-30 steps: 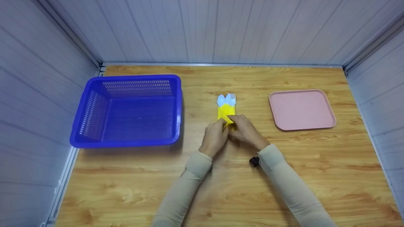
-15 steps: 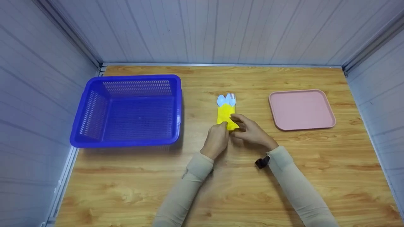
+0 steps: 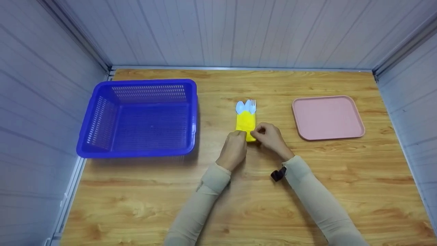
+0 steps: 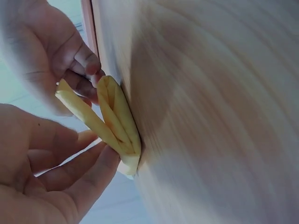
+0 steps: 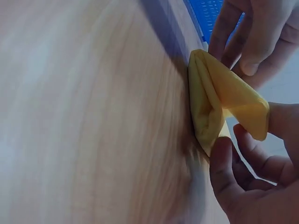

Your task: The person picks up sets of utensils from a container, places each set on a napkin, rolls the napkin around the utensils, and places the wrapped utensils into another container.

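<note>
A yellow napkin (image 3: 246,121) lies folded on the table. Out of its far end stick a white spoon (image 3: 240,107), a white fork (image 3: 252,106) and one more white piece of cutlery between them. At the napkin's near left corner my left hand (image 3: 235,147) pinches the fold, thumb against it in the left wrist view. The right hand (image 3: 271,137) has thumb and forefinger at the near right corner, taking the cloth between them. From the right wrist view, the yellow flap (image 5: 243,100) stands raised over the rolled layers beneath.
On the left stands a blue plastic basket (image 3: 138,154) with slotted walls. A pink tray (image 3: 328,118) lies to the right. White panel walls (image 3: 218,34) close off the wood-look table (image 3: 245,212) at the back and both sides.
My right hand spread away from the napkin, then came back with its fingertips at the near right corner. The corner sticking out there is now tucked straighter. The left hand stayed near its place.
</note>
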Demonstrator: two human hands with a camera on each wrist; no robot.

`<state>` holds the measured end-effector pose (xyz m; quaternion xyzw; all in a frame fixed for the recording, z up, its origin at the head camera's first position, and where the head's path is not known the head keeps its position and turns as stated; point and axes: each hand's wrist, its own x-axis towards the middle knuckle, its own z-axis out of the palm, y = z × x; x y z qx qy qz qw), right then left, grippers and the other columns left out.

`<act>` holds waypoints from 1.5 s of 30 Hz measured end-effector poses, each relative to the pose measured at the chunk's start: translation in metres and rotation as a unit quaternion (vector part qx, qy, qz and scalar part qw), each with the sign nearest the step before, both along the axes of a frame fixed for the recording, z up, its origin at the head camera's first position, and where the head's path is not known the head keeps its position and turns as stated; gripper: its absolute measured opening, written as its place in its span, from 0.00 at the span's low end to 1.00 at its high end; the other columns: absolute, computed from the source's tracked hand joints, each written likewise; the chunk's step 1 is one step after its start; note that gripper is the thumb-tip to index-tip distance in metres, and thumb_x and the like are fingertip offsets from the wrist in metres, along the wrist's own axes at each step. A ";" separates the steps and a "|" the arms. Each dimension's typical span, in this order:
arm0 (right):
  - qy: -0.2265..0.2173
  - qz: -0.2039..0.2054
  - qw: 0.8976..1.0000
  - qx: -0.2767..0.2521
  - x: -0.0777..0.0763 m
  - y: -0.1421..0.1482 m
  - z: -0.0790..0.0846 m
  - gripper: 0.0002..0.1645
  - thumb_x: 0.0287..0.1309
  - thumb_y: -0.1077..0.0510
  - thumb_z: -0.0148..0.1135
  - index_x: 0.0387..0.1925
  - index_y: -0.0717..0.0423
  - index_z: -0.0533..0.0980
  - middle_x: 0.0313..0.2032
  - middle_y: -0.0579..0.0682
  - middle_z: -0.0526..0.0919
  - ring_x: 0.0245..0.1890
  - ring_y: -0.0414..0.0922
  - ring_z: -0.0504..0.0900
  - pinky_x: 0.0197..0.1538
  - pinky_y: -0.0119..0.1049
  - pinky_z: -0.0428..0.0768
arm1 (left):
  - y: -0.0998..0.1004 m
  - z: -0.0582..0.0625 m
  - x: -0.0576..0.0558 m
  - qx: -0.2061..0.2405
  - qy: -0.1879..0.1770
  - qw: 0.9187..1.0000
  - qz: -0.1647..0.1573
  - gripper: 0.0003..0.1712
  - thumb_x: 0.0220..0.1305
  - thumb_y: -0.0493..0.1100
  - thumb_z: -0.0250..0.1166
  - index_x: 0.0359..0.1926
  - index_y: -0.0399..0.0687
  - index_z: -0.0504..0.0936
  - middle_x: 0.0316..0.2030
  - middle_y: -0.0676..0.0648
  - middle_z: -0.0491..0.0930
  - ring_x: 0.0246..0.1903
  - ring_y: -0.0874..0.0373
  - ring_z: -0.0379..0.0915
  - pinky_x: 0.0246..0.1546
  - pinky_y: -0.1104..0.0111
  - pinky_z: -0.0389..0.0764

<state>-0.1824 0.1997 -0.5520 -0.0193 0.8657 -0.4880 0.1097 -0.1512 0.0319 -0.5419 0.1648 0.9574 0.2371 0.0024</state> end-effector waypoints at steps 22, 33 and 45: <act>-0.031 -0.002 0.998 0.055 -0.014 0.004 -0.002 0.04 0.56 0.62 0.63 0.29 0.58 0.77 0.29 0.50 0.78 0.28 0.45 0.73 0.29 0.32 0.73 | 0.001 -0.002 -0.025 0.022 -0.130 0.988 0.075 0.15 0.70 0.39 0.62 0.55 0.39 0.78 0.46 0.39 0.76 0.42 0.48 0.78 0.44 0.62 0.81; -0.052 -0.015 0.996 0.064 -0.017 0.005 0.002 0.04 0.55 0.63 0.63 0.27 0.58 0.77 0.28 0.50 0.77 0.28 0.44 0.73 0.29 0.32 0.72 | -0.007 -0.004 -0.046 0.160 -0.248 0.945 0.137 0.25 0.62 0.44 0.71 0.54 0.37 0.74 0.42 0.43 0.77 0.40 0.53 0.73 0.42 0.63 0.78; -0.093 -0.023 0.994 0.052 -0.020 0.008 0.004 0.04 0.57 0.62 0.63 0.29 0.60 0.76 0.29 0.51 0.77 0.28 0.44 0.79 0.29 0.33 0.83 | 0.000 0.001 -0.056 0.182 -0.286 0.931 0.137 0.13 0.62 0.46 0.71 0.37 0.41 0.81 0.26 0.50 0.74 0.25 0.59 0.68 0.25 0.70 0.70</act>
